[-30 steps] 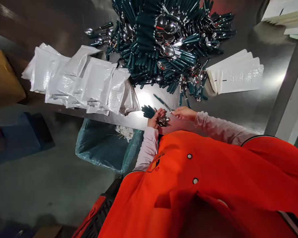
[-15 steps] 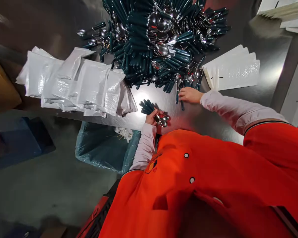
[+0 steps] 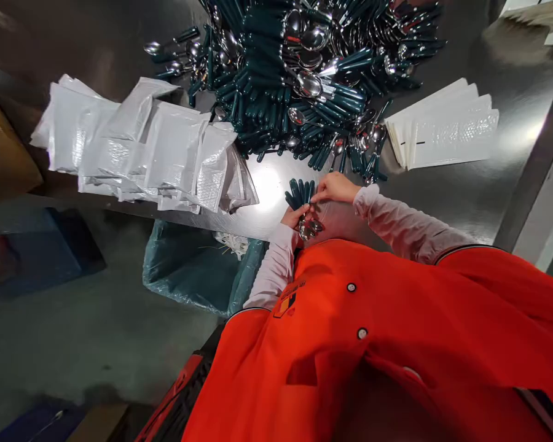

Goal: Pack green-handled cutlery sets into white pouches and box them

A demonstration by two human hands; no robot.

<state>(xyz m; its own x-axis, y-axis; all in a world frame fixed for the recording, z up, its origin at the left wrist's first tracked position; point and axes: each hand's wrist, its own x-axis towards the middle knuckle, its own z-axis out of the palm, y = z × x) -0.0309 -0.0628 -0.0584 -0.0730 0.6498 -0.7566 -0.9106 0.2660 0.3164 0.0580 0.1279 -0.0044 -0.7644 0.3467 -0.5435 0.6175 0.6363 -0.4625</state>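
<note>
My left hand (image 3: 295, 216) is closed around a small bunch of spoons (image 3: 300, 191). Their dark green handles fan upward and the metal bowls hang below my fingers, near my orange garment. My right hand (image 3: 335, 187) meets the bunch from the right, its fingertips pinched on a spoon handle at that edge; the rest of this spoon is mostly hidden. Beyond both hands lies a big heap of green-handled spoons (image 3: 262, 80) on the metal table (image 3: 267, 175), with a few loose ones at its near edge.
White padded envelopes (image 3: 170, 147), plump and overlapping, are piled on the left. Flat white envelopes (image 3: 456, 135) lie fanned out at the right. Below the table's near edge stands a bin with a teal plastic liner (image 3: 184, 270). A cardboard box (image 3: 7, 153) is at the far left.
My right hand has come from the heap's near edge, leftward and toward me, to the bunch. The bunch in my left hand has shifted right and its handles now point more upward.
</note>
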